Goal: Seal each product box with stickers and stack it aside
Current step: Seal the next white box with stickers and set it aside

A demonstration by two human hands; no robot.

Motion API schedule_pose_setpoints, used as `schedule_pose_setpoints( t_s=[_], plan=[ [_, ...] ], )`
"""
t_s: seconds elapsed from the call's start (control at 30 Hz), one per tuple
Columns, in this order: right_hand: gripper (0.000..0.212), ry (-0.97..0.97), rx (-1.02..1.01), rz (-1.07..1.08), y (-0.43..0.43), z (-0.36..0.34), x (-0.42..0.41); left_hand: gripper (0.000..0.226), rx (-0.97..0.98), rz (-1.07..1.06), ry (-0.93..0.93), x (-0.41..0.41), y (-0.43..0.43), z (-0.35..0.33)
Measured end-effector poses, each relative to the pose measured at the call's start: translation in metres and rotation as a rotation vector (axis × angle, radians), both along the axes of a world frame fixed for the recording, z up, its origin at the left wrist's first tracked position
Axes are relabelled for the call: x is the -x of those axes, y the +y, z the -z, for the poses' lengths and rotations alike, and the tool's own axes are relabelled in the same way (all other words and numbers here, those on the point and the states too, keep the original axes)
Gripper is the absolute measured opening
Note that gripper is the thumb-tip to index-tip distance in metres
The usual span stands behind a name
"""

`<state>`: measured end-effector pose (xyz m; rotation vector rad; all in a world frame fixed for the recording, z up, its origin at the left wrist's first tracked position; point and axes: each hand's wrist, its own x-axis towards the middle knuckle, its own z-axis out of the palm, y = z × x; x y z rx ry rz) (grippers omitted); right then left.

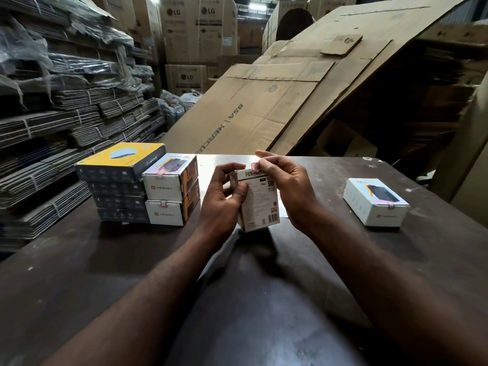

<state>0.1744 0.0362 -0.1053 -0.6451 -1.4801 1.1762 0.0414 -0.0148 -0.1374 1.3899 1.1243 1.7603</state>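
Observation:
A white product box [260, 204] stands upright on the dark table [105, 260] in the middle. My left hand [224, 196] grips its left side. My right hand [285, 186] pinches a small pink-edged sticker [254, 167] at the box's top edge. To the left, two white boxes [166, 191] with stickers on their flaps lie stacked one on the other. Another white box [375, 202] with a sticker on its flap lies flat at the right.
A pile of dark boxes topped by a yellow one [118, 167] stands left of the white stack. A shiny sheet [219, 161] lies behind the hands. Large flattened cartons [290, 96] lean behind the table; bundled cardboard [66, 114] fills the left.

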Motion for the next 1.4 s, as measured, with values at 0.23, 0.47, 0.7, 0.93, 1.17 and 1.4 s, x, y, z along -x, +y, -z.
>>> schedule_pose_setpoints(
  t_s=[0.23,0.47,0.7,0.93,1.17,1.4],
  plan=[
    [0.007,-0.029,-0.073,0.028,0.007,0.010,-0.002,0.030,-0.009,0.019,-0.028,0.001,0.002,0.001],
    [0.008,-0.037,-0.089,0.046,0.010,0.014,-0.002,0.029,-0.016,0.009,-0.034,0.002,0.004,0.002],
    [0.013,-0.004,-0.068,0.034,0.012,0.018,0.000,0.030,-0.006,0.038,-0.067,0.001,0.004,0.002],
    [0.012,0.000,-0.075,0.075,0.012,0.020,0.000,0.029,0.001,0.075,-0.061,0.002,0.008,0.006],
    [0.030,-0.003,-0.003,0.013,0.012,0.016,-0.005,0.028,-0.024,0.100,-0.036,0.003,0.011,0.008],
    [0.025,-0.039,0.126,-0.124,0.017,0.012,-0.012,0.021,-0.022,0.132,0.003,0.004,0.011,0.009]
  ],
)
